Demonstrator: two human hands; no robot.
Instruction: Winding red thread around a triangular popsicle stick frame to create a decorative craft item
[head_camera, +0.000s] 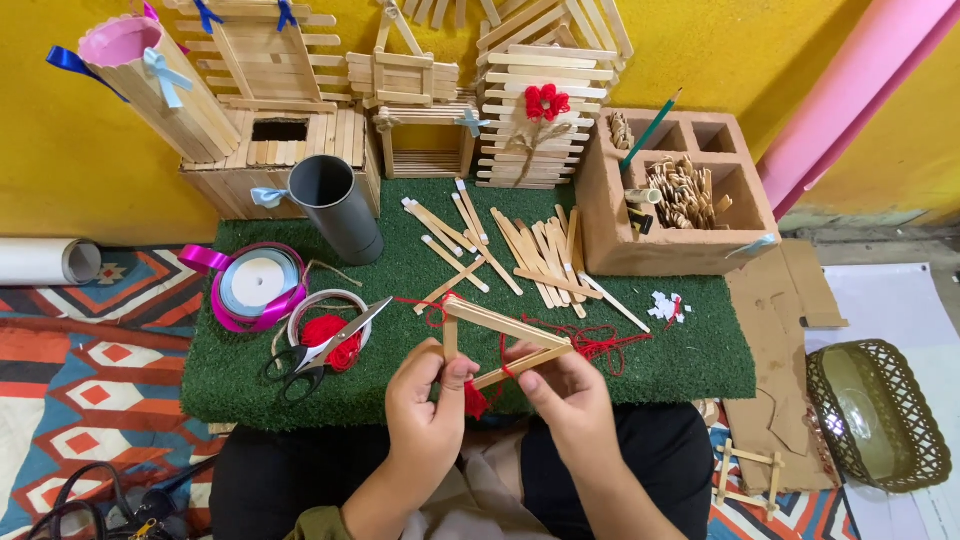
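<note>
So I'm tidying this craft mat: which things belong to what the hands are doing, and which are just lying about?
In use:
left hand
right hand
stick frame
red yarn

Lying about:
loose sticks
scissors
ribbon spool
grey tube
pencil
basket

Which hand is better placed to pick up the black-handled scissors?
Left, probably. The left hand sits nearer the black-handled scissors, lying on the green turf mat to its left; the right hand is farther and pinches the wooden stick frame.
</note>
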